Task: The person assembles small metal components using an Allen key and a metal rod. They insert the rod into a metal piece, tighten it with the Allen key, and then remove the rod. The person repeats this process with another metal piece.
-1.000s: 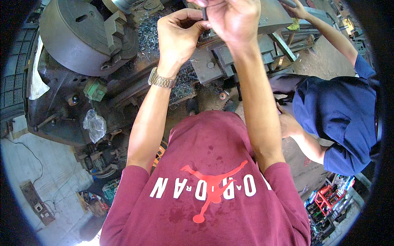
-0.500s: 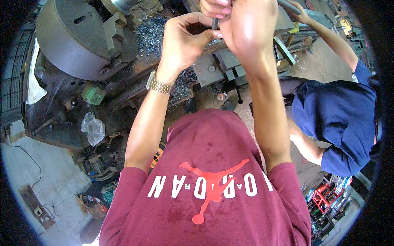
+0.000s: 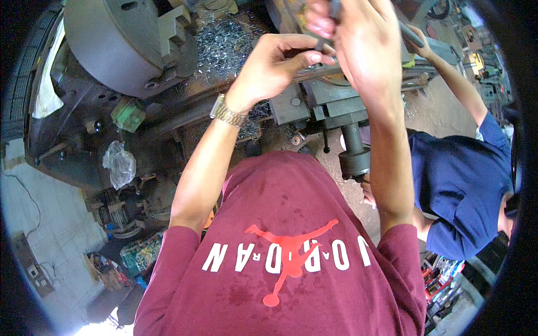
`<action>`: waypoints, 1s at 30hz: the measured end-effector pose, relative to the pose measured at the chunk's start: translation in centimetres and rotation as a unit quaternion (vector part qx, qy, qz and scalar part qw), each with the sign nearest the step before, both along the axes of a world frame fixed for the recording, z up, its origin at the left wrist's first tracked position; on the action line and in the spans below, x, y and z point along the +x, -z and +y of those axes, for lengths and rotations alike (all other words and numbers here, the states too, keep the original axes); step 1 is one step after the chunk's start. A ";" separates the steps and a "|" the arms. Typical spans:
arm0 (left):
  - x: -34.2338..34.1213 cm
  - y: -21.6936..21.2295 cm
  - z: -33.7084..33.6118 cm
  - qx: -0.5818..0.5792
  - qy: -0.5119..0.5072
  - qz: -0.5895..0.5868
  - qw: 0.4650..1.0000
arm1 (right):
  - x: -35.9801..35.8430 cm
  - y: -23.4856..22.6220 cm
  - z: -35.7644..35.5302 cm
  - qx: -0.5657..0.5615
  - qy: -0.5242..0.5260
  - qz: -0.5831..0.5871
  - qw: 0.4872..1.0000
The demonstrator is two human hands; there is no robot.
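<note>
Both my hands are raised close to the camera over a lathe. My left hand (image 3: 274,67), with a metal watch at the wrist, pinches the lower end of a small dark metal piece (image 3: 320,43) between thumb and fingertips. Above it, my right hand (image 3: 361,47) closes around the upper end of the same piece, which sticks out of the fist at the top edge. Most of the piece is hidden by my fingers. Below the hands lies the lathe carriage (image 3: 322,103).
A large grey lathe chuck (image 3: 120,45) stands at upper left, with curled metal chips (image 3: 224,39) beside it. A person in a blue shirt (image 3: 459,185) crouches at the right, one arm (image 3: 448,73) reaching to the machine. A dark handle (image 3: 354,159) hangs beside my right forearm.
Both hands have risen toward the camera and shifted right, staying together on the piece. The left fingers have moved from a closed grip to a fingertip pinch.
</note>
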State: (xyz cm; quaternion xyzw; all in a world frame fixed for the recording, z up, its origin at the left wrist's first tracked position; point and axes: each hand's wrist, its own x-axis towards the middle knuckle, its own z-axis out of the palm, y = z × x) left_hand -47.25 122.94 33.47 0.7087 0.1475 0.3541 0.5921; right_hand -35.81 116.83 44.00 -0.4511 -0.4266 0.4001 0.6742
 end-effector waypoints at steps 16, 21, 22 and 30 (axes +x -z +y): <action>0.8 -0.5 -1.2 0.018 -0.101 0.025 0.994 | 0.5 -2.2 -0.3 0.002 0.007 -0.353 0.936; 1.0 0.4 -2.1 0.140 -0.192 0.006 0.971 | -2.2 -2.9 -2.3 -0.050 0.241 -0.423 0.872; 1.2 0.6 -2.0 0.112 -0.195 -0.006 0.974 | -2.8 -2.1 -1.9 0.027 0.280 -0.448 0.849; 0.7 1.3 -0.3 0.066 -0.170 0.017 0.983 | 1.7 -0.3 3.4 0.204 -0.090 -0.540 0.812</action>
